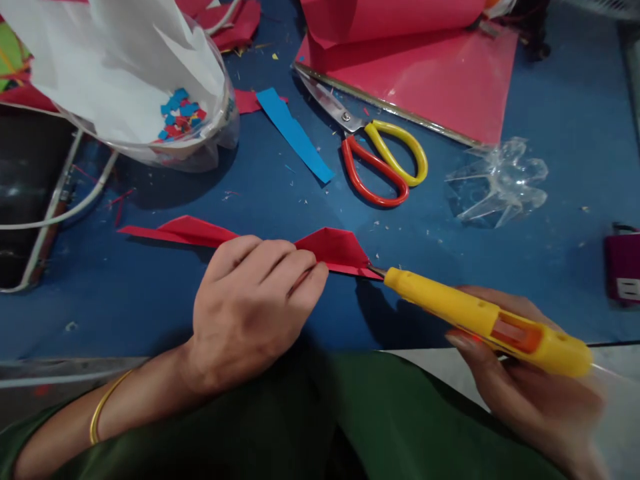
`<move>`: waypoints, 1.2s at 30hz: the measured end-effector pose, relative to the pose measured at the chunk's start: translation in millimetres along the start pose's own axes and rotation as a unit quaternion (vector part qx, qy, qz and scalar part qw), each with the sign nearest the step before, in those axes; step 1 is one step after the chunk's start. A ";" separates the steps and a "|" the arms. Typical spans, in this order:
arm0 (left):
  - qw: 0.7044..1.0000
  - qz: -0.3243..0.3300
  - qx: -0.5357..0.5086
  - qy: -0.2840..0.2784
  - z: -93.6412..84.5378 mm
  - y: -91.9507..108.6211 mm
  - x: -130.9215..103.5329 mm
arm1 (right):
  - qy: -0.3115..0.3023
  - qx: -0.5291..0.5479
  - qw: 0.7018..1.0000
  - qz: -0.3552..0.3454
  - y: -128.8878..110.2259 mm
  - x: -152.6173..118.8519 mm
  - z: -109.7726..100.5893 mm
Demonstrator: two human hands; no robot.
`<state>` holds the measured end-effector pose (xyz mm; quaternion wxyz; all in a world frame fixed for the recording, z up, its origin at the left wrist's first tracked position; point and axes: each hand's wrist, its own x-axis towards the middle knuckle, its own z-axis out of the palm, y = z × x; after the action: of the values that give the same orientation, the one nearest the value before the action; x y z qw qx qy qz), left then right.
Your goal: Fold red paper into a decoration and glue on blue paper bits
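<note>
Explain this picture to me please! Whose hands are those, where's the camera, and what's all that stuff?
There is no robot here: these are a person's own bare hands. The camera sits on the person's head and looks down, so you see about what they see.

The left hand holds a folded red strip at the table. The right hand holds a yellow glue gun, with its metal tip at one end of the strip.

Farther back lie scissors with one red and one yellow handle, a blue strip, a crinkly clear plastic piece and big red sheets. A container on the left has little blue and red scraps in it.
</note>
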<state>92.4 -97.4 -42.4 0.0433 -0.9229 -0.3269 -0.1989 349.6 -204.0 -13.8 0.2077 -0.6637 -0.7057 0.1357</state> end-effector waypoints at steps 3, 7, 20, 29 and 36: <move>0.999 -0.022 -0.023 -0.013 0.8 1.4 -2.0 | -0.007 -0.013 0.999 -0.030 -0.8 0.8 4.0; 0.992 -0.075 -0.093 -0.036 2.4 2.4 -6.3 | 0.001 -0.011 0.999 -0.041 -2.1 0.5 9.6; 0.999 -0.012 -0.022 -0.021 -0.5 1.4 -3.4 | -0.006 -0.039 0.998 -0.047 -8.6 5.7 10.9; 1.000 -0.009 0.008 0.006 3.4 2.0 -2.9 | -0.011 -0.059 0.997 -0.040 -6.7 2.3 9.2; 1.000 -0.021 0.016 0.012 4.1 2.2 -3.2 | -0.015 -0.065 0.997 -0.040 -4.1 -3.0 6.0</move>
<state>92.9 -100.2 -47.3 0.0576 -0.9124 -0.3490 -0.2060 343.3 -206.7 -17.5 0.1590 -0.6449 -0.7420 0.0910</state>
